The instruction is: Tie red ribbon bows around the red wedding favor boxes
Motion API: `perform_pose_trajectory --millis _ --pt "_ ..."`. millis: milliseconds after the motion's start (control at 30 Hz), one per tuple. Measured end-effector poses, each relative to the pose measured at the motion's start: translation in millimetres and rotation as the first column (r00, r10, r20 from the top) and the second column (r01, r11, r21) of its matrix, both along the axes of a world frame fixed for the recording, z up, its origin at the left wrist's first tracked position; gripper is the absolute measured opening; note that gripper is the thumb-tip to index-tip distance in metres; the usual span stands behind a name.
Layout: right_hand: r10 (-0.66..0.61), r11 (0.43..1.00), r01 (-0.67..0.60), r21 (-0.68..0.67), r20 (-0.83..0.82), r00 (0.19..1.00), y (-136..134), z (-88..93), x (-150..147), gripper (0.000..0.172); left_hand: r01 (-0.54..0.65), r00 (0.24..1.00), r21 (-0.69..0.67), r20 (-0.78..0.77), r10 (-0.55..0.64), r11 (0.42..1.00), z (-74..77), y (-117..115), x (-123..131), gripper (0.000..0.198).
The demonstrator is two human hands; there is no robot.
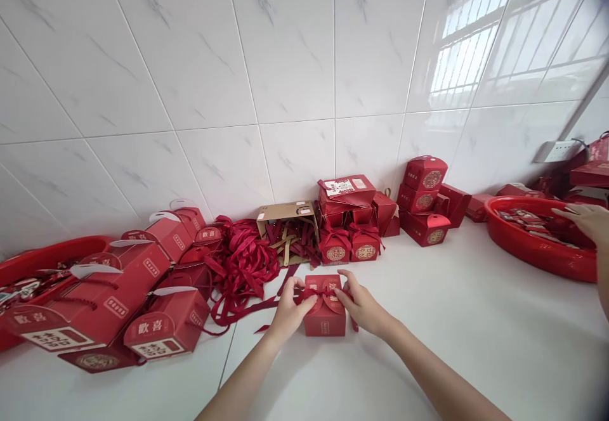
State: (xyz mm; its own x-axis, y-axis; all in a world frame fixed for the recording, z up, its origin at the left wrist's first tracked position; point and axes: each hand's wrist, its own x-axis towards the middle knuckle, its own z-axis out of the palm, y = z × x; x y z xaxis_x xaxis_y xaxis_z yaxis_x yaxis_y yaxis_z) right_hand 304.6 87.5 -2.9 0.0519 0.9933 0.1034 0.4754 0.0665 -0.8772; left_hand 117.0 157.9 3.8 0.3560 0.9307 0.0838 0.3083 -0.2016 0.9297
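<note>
A small red box with gold print stands on the white surface in front of me, a dark red ribbon across its top. My left hand is at the box's left side, its thumb and fingers closed on the ribbon. On the right side my right hand pinches the ribbon near the top. Ribbon ends hang out at both sides of the box. Just behind and left lies a tangled heap of red ribbons. Two small boxes with tied bows stand behind the box.
Larger red boxes are piled at the left beside a red basin. An open cardboard box holds ribbons. Red boxes are stacked at the back right. Another person's hand is over a red basin at the right.
</note>
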Motion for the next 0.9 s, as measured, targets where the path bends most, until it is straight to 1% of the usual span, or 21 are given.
perform_pose_trajectory --millis 67,133,200,267,333,433,467,533,600,633,700,733,767,833,900 --pt "-0.019 1.000 0.020 0.006 -0.030 0.999 1.6 -2.3 0.6 0.042 0.006 1.000 -0.062 -0.009 -0.006 0.998 0.5 0.0 -0.4 0.027" --pt "-0.036 0.999 0.036 0.016 -0.051 0.998 3.4 -2.4 5.4 0.038 0.040 0.998 -0.139 -0.034 -0.045 0.989 2.2 2.0 -2.3 0.029" --pt "-0.047 0.999 0.048 0.019 -0.071 0.996 4.5 -0.7 13.7 0.034 0.076 0.994 -0.201 -0.067 -0.091 0.977 5.2 5.9 -6.8 0.038" --pt "-0.060 0.998 0.062 0.014 -0.090 0.994 3.8 2.2 23.3 0.033 0.083 0.989 -0.231 -0.101 -0.109 0.969 8.8 11.0 -13.9 0.050" --pt "-0.064 0.998 0.063 -0.006 -0.104 0.992 1.0 5.8 31.5 0.035 0.074 0.985 -0.245 -0.130 -0.109 0.967 11.9 16.0 -22.1 0.059" --pt "-0.020 0.996 0.010 -0.089 -0.119 0.993 -4.8 11.2 37.7 0.036 0.082 0.976 -0.294 -0.171 -0.137 0.952 15.0 19.6 -31.7 0.062" --pt "0.001 0.992 -0.017 -0.128 -0.123 0.992 -6.4 12.7 38.2 0.038 0.089 0.970 -0.319 -0.187 -0.154 0.944 15.8 19.3 -33.5 0.061" --pt "0.041 0.977 -0.069 -0.204 -0.136 0.990 -8.6 14.7 37.5 0.048 0.110 0.954 -0.370 -0.220 -0.202 0.922 17.8 16.6 -35.0 0.062" --pt "0.063 0.963 -0.103 -0.251 -0.162 0.985 -9.4 15.7 36.1 0.059 0.144 0.936 -0.400 -0.242 -0.256 0.905 19.9 12.5 -34.4 0.064" --pt "0.067 0.958 -0.114 -0.262 -0.181 0.981 -9.6 16.1 35.6 0.061 0.165 0.928 -0.398 -0.247 -0.279 0.902 20.8 10.6 -33.6 0.065" --pt "0.070 0.954 -0.132 -0.269 -0.228 0.971 -10.0 17.5 35.5 0.059 0.199 0.920 -0.351 -0.255 -0.298 0.915 21.9 7.7 -31.5 0.064" --pt "0.072 0.953 -0.142 -0.266 -0.256 0.964 -10.3 18.8 35.9 0.057 0.205 0.922 -0.304 -0.260 -0.289 0.930 22.2 6.8 -30.3 0.061" --pt "0.077 0.953 -0.155 -0.259 -0.287 0.955 -10.5 20.4 36.5 0.054 0.201 0.927 -0.243 -0.265 -0.264 0.949 22.5 6.3 -28.8 0.057" --pt "0.094 0.956 -0.184 -0.230 -0.354 0.931 -10.7 25.2 37.7 0.050 0.161 0.946 -0.086 -0.270 -0.179 0.983 24.0 5.4 -24.9 0.045" --pt "0.118 0.958 -0.215 -0.189 -0.423 0.898 -9.7 31.9 37.5 0.048 0.120 0.961 0.071 -0.259 -0.098 0.990 28.5 3.1 -18.7 0.035"
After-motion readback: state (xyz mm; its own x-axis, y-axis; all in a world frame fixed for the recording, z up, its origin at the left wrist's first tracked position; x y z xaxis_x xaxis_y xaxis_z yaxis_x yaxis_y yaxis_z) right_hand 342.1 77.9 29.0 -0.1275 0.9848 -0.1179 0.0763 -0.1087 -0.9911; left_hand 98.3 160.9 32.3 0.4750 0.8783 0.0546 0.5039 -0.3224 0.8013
